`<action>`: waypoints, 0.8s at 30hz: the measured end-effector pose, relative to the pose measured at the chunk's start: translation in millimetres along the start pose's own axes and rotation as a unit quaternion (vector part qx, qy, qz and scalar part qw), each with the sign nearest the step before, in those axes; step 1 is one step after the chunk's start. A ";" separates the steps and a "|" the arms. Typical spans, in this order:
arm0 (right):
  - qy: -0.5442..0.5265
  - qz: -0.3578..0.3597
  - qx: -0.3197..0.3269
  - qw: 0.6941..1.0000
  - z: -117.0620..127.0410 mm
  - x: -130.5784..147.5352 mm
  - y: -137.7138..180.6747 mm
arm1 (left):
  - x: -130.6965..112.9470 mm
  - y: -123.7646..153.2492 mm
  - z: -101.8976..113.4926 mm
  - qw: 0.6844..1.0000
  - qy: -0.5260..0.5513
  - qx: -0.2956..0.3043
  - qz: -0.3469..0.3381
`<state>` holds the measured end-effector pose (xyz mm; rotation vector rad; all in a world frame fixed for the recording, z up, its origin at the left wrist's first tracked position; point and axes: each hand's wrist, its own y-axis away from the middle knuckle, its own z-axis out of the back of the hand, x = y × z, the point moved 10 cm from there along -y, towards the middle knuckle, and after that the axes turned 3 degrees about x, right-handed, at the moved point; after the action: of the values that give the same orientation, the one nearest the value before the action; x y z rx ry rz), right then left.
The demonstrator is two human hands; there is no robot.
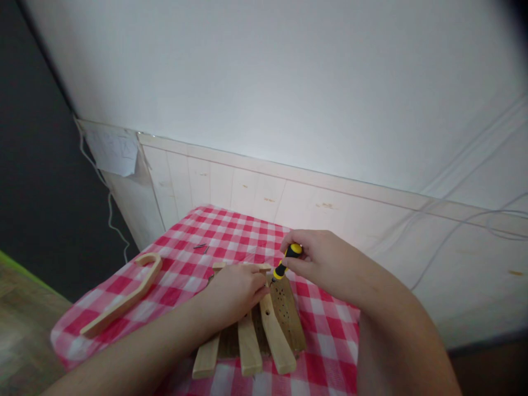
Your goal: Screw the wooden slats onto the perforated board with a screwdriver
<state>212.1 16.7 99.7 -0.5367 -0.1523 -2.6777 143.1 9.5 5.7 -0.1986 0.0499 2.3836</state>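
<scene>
My right hand grips a yellow-and-black screwdriver, its tip slanting down to the upper part of the rightmost wooden piece. Next to that tip, my left hand is closed, its fingers bent at the wooden piece; whatever they pinch is hidden. Three pale wooden strips are spread side by side: a left strip, a middle strip and a right strip with a dark hole. A pale crosspiece shows at their far end. Under them lies a brown board dotted with small holes.
A hook-shaped wooden piece lies at the left on the red-and-white checked tablecloth. A few thin screws rest toward the back. The table stands against a panelled wall; white cables hang at the right.
</scene>
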 end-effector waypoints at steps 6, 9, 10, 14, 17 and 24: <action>0.009 0.001 -0.005 1.000 2.0 -3.6 2.7 | 5.8 1.6 -2.2 0.998 -0.011 0.020 0.050; 0.010 0.007 -0.007 1.000 -0.5 -3.9 -0.6 | 17.6 -0.8 -12.5 0.996 0.026 0.024 0.076; 0.012 0.010 -0.009 1.000 -1.6 -3.9 -2.2 | 19.6 -1.9 -16.1 0.996 0.042 0.024 0.074; 0.030 0.010 -0.007 0.999 -7.3 -6.1 -7.6 | 24.1 -3.7 -24.1 0.993 0.087 0.016 0.075; 0.032 0.005 -0.004 0.999 -8.5 -8.2 -8.8 | 26.8 -1.6 -24.7 0.990 0.095 0.010 0.102; 0.038 0.003 -0.011 0.999 -7.4 -10.8 -9.3 | 24.9 -1.8 -24.0 0.990 0.091 0.017 0.105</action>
<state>214.9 27.8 88.4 -0.4396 -0.1003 -2.6914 129.5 25.4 -21.8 -0.4129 0.2052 2.5653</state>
